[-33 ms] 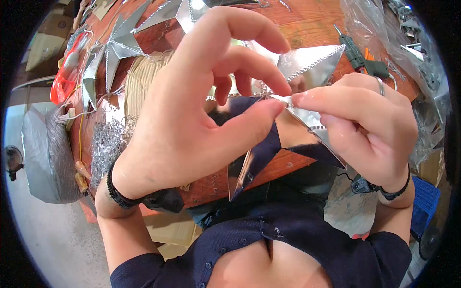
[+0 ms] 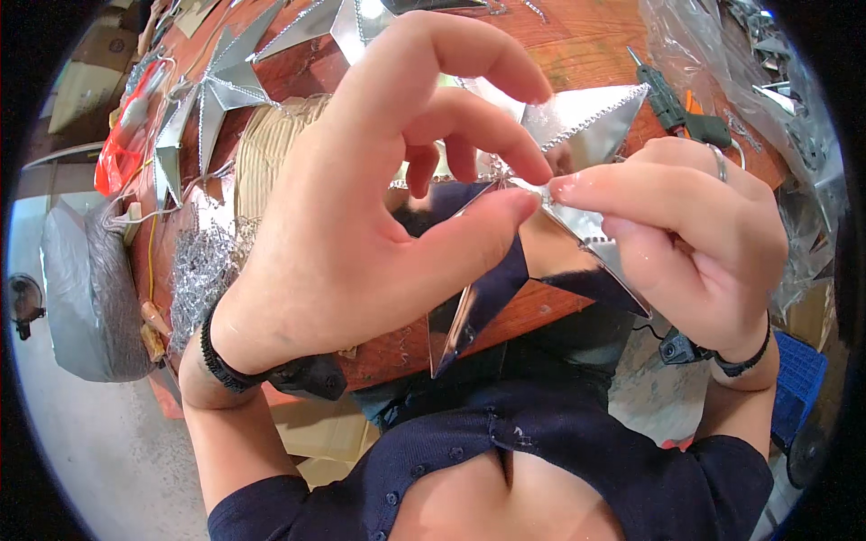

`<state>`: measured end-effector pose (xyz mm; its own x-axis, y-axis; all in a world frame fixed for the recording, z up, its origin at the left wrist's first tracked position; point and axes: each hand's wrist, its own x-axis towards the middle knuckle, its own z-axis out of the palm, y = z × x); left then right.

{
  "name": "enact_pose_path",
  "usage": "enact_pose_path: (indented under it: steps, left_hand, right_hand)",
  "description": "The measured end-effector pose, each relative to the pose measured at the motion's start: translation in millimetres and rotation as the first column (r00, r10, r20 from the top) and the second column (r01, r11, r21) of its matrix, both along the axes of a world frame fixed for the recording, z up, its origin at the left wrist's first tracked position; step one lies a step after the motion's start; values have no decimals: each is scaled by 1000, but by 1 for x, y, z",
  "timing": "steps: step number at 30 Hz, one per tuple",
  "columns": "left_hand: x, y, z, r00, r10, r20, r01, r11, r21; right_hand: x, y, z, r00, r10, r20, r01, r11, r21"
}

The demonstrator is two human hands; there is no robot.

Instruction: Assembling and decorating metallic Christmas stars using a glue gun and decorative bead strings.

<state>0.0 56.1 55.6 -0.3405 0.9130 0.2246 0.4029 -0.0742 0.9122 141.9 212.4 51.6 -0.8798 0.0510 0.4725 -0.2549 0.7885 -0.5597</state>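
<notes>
A mirror-like silver star (image 2: 595,122) with ridged points lies in front of me, edged in places with silver bead chain (image 2: 591,122). Over its middle, my left hand (image 2: 361,207) curls with thumb and a fingertip closed together in a pinch. My right hand (image 2: 695,216), wearing a ring, meets it there, its index fingertip almost at the left thumb and the other fingers folded in. A tiny shiny bit shows between the fingertips, too small to name. Part of the star is hidden under my hands.
More silver stars (image 2: 216,86) lie at the back left, near coiled beige cord (image 2: 271,149) and a tangle of silver chain (image 2: 203,266). At the back right is a dark green glue gun (image 2: 667,99) beside clear plastic sheeting (image 2: 713,54). A grey plastic bag (image 2: 90,298) stands left.
Both hands have shifted very slightly to the right, fingertips still together over the star. Nothing else has visibly moved.
</notes>
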Motion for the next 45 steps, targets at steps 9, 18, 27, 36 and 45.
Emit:
enact_pose_path:
  steps: [9, 18, 27, 36, 45]
  left_hand:
    - [9, -1, -4, 938, 158, 307, -179, 983, 40]
    - [-13, 0, -17, 999, 30, -29, -28, 997, 70]
    - [-11, 5, -17, 909, 54, -414, 14, 987, 160]
    - [-20, -1, -16, 823, 78, -562, -27, 995, 99]
    - [-21, -14, -27, 638, 78, -766, 143, 966, 218]
  right_hand:
    - [0, 0, 2, 1000, -2, 0, 2, 1000, 26]
    - [-2, -3, -14, 998, -45, 49, 45, 999, -7]
    - [-3, -5, -15, 997, -64, 52, 59, 994, 88]
    - [-3, -8, -16, 997, -78, 26, 75, 993, 93]
    - [-5, -7, -14, 999, -34, 20, 32, 995, 98]
